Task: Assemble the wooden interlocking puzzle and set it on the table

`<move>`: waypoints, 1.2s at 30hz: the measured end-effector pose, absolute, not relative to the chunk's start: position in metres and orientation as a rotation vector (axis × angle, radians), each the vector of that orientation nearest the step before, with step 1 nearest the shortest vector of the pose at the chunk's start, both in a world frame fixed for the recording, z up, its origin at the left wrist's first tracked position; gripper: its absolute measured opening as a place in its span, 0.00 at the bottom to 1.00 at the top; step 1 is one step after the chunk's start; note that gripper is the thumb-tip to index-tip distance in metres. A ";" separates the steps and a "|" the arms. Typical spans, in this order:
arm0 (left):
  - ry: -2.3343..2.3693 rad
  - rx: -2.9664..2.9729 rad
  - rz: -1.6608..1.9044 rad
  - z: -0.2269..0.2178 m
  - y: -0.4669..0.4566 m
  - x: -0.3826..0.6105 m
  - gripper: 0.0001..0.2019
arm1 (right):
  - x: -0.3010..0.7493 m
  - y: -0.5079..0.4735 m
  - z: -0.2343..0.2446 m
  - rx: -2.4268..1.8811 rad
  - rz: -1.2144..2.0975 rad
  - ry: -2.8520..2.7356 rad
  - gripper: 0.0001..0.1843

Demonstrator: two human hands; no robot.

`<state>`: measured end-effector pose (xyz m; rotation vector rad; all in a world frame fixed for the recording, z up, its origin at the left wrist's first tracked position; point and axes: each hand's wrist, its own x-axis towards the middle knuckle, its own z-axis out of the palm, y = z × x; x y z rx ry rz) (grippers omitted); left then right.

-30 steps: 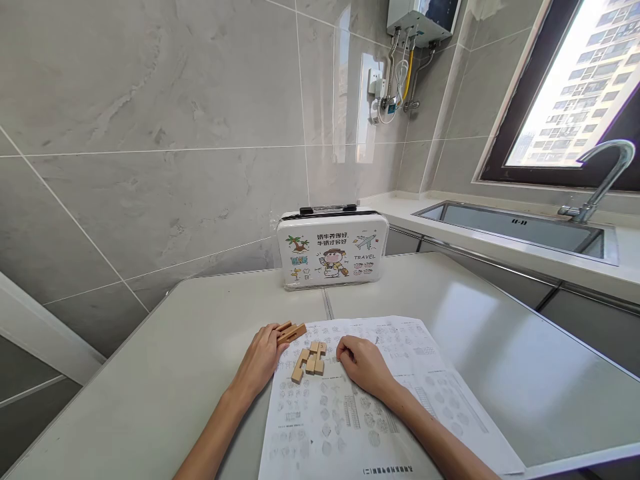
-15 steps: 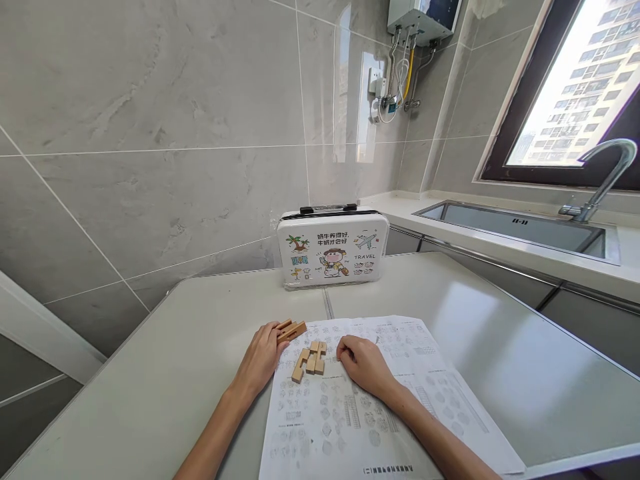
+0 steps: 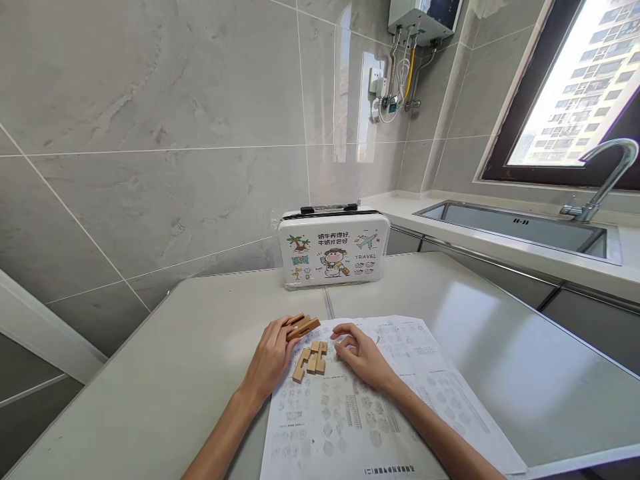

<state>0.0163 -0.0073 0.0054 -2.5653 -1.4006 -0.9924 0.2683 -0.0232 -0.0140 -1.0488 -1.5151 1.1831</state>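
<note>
My left hand (image 3: 271, 355) grips two notched wooden puzzle sticks (image 3: 301, 326) and holds them a little above the table's surface. Three more wooden pieces (image 3: 310, 359) lie side by side on a printed instruction sheet (image 3: 365, 407) between my hands. My right hand (image 3: 361, 355) hovers just right of those pieces, fingers slightly spread, holding nothing; its fingertips are near the sheet's upper part.
A white cartoon-printed case (image 3: 333, 249) stands upright at the table's (image 3: 150, 380) far edge against the tiled wall. A steel sink (image 3: 520, 227) and tap (image 3: 603, 177) are at the right under a window. A water heater (image 3: 423, 13) hangs above.
My left hand lifted the two sticks slightly and moved them right. My right hand opened from a loose fist and shifted toward the loose pieces.
</note>
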 end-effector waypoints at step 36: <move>-1.677 -2.651 -1.880 0.015 -0.038 0.061 0.12 | 0.266 -0.016 -0.019 -0.742 1.697 -0.917 0.19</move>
